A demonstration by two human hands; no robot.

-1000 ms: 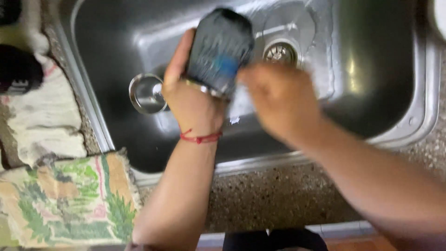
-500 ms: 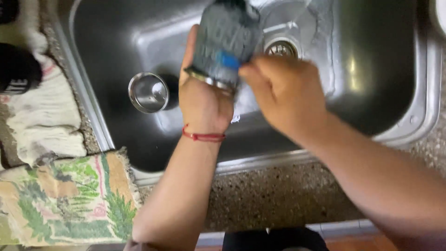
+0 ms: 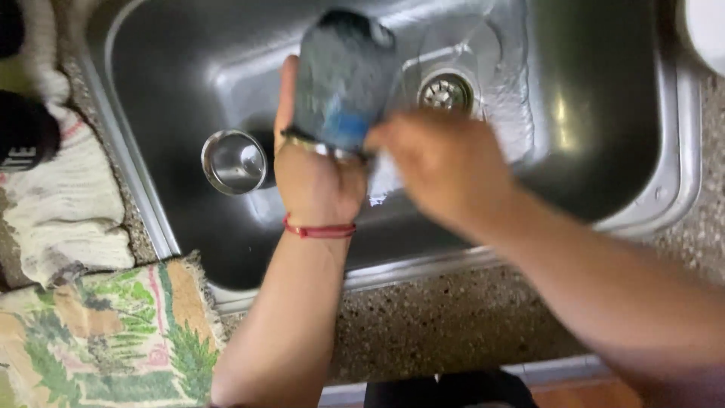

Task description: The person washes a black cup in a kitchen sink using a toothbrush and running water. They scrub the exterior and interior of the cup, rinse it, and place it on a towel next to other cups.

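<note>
The left hand (image 3: 317, 177) holds a dark grey tumbler (image 3: 343, 75) over the steel sink (image 3: 151, 204), its mouth toward the wrist and its closed end pointing far. The palm sits under the tumbler's metal rim with the fingers wrapped round the far side, mostly hidden; the thumb lies along the tumbler's left edge. A blue patch shows on the tumbler near its rim. A red string (image 3: 321, 229) circles the left wrist. The right hand (image 3: 442, 162) is blurred, just right of the tumbler's rim and touching it; whether its fingers pinch something or are merely curled cannot be told, though they look bunched close together. Something pale and wet shows just below the rim between the two hands. In the sink, left of the left hand, a small steel cup (image 3: 234, 161) stands upright. The drain (image 3: 445, 92) lies far and right of the tumbler. On the speckled counter (image 3: 453, 317) at the left lie a whitish cloth (image 3: 72, 204) and, nearer, a towel (image 3: 106, 340) with green leaf print. A black object (image 3: 26, 132) rests on the whitish cloth at the left edge.
</note>
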